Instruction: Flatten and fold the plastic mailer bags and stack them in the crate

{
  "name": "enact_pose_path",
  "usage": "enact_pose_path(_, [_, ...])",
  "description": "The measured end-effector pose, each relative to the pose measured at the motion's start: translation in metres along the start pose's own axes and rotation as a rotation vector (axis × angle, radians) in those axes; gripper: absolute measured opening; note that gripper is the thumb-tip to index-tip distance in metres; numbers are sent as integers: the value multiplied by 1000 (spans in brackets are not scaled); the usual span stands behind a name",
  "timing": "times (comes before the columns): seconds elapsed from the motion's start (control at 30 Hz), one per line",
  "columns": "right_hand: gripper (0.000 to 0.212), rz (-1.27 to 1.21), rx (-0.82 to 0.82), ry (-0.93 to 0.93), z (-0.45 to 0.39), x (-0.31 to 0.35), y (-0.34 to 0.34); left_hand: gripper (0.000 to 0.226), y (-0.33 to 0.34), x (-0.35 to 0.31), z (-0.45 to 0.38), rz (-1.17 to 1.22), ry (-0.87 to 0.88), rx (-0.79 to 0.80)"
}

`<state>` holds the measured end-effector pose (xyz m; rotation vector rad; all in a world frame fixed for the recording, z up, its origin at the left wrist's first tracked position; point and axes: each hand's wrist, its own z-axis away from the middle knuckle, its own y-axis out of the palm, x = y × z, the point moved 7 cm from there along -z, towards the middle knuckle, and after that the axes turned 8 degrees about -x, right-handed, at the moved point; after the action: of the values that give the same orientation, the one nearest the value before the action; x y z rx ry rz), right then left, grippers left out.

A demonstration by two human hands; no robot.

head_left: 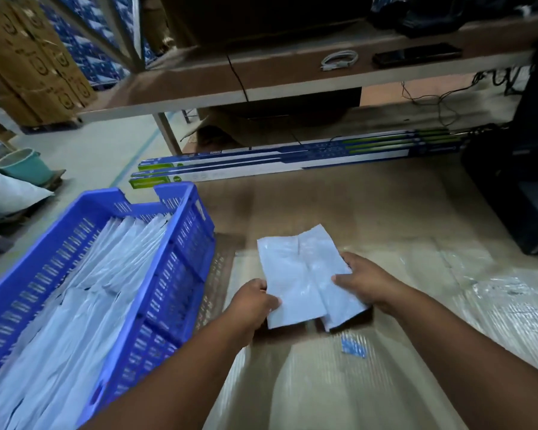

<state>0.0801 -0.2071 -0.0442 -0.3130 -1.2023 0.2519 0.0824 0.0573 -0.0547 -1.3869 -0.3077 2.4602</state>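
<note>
White plastic mailer bag (305, 274), folded, sits at the frame's centre, held above the cardboard floor sheet (370, 206). Left hand (255, 301) pinches its left edge; right hand (359, 279) grips its right edge. Blue crate (174, 262) at left holds stacked bags (84, 299). Long boxes (261, 164) lie above.

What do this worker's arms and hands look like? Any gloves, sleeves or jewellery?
Both arms are bare as far as the picture shows, with no sleeves in view. The left hand and right hand wear no gloves, and no watch, bracelet or ring can be made out, though the picture is slightly blurred.
</note>
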Motion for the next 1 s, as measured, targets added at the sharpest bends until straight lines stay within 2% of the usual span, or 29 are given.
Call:
enact_pose_path(0.07, [42,195,-13,-38,-2,5,-12,28,-14,16,19,-115,31,-66])
enact_pose_path(0.17, [30,541,9,-90,-23,21,-20,10,-40,37,38,-286,107,-167])
enact_pose_path(0.23, [35,751,44,-111,-39,34,-13,3,-51,50,46,-375,145,-168])
enact_pose_path(0.3, [43,907,77,-125,-49,48,1,6,-59,62,50,-510,185,-141])
enact_pose_path(0.37, [43,1015,51,-167,-57,58,13,14,-63,66,53,-626,260,-114])
enact_pose_path(0.47, [43,1033,-68,-264,-48,72,23,26,-58,60,59,-707,403,-75])
enact_pose_path(0.53, [45,960,-159,-434,-25,80,33,15,-51,52,60,-761,484,-48])
enact_pose_path(0.63, [38,667,-109,-675,33,75,62,12,-30,36,56,-889,633,1])
enact_pose_path(0.7, [40,626,-48,-688,68,54,77,13,-12,27,53,-967,717,43])
enact_pose_path(0.77, [45,746,-40,-663,94,25,88,11,6,16,52,-992,789,66])
enact_pose_path(0.87, [51,888,-149,-629,118,-25,85,18,28,9,56,-962,833,79])
enact_pose_path(0.93, [54,924,-210,-613,121,-53,73,9,37,10,61,-989,925,35])
enact_pose_path(1.0, [60,972,-178,-593,118,-70,63,10,40,15,64,-1054,1060,-34])
